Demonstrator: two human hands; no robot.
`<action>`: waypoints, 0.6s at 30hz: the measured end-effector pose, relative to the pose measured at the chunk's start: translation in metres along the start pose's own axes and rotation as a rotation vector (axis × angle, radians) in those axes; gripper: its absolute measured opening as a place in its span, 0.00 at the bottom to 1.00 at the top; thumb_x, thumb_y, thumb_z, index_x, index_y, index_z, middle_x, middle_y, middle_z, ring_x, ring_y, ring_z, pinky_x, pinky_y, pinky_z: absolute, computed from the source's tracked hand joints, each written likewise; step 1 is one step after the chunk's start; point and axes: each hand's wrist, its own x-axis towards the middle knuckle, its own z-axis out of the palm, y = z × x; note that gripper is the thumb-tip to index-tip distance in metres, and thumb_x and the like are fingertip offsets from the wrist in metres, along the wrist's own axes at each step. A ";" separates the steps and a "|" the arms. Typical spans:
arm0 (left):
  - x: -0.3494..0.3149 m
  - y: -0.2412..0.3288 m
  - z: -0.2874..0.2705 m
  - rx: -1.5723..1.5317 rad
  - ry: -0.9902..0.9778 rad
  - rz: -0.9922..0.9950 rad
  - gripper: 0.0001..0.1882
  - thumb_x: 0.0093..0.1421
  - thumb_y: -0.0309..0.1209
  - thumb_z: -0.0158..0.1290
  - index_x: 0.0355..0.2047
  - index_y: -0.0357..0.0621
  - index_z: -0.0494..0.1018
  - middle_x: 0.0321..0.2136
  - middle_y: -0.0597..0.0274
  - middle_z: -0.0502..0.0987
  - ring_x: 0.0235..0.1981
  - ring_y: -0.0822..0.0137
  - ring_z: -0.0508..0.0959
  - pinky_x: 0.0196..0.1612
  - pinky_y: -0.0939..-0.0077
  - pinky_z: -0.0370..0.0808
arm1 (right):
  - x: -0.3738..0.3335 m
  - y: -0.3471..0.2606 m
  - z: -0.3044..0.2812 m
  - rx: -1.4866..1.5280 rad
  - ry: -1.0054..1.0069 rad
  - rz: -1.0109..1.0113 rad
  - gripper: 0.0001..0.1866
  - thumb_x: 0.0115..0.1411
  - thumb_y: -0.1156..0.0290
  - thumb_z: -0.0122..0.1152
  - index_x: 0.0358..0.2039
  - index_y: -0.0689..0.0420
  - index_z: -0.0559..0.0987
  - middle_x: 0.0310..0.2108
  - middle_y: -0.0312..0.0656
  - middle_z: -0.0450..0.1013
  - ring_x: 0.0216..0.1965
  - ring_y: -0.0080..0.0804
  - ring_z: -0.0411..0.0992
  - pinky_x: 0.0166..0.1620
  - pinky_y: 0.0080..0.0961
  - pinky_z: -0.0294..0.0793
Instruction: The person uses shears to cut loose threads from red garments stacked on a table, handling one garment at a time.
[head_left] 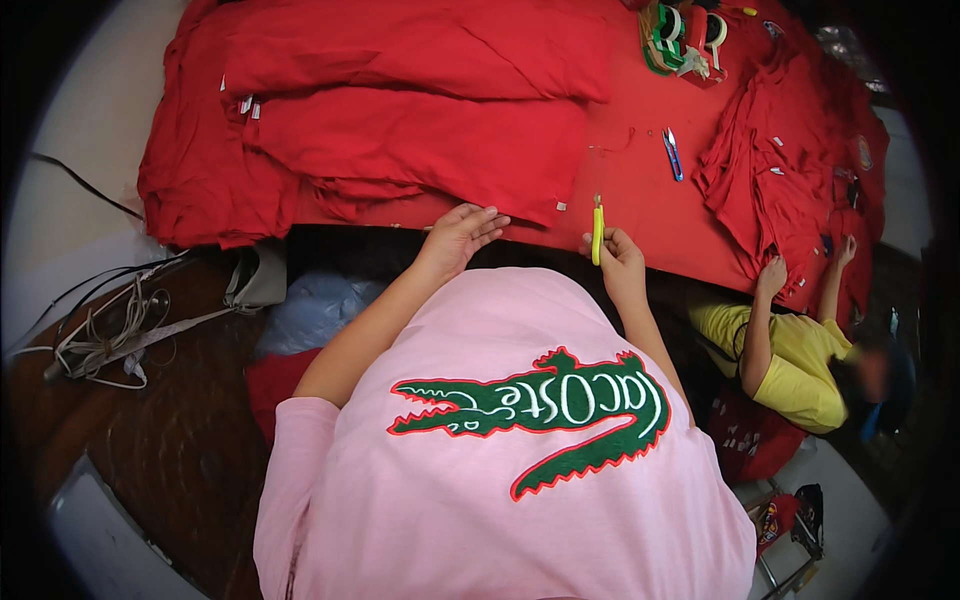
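**At the near edge of the red table (638,112)**

Stacked red garments (420,150) lie on it. By their front edge, the left hand (460,239) angles inward, fingers loosely extended rightward. The right hand (622,260) pinches yellow snips (598,236), blades forward, near the garments' right front corner.

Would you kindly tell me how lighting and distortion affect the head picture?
Head view: black corners; the near edge of the red table curves; deep shadow below it; the yellow-handled tool in the right hand reads clearly.
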 end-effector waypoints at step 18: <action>0.011 0.023 0.078 0.635 0.407 0.899 0.18 0.59 0.12 0.57 0.49 0.39 0.78 0.44 0.67 0.71 0.37 0.77 0.73 0.46 0.81 0.76 | 0.026 -0.073 -0.021 -0.567 -0.369 -0.276 0.17 0.56 0.64 0.69 0.43 0.59 0.82 0.25 0.43 0.77 0.25 0.30 0.74 0.31 0.29 0.71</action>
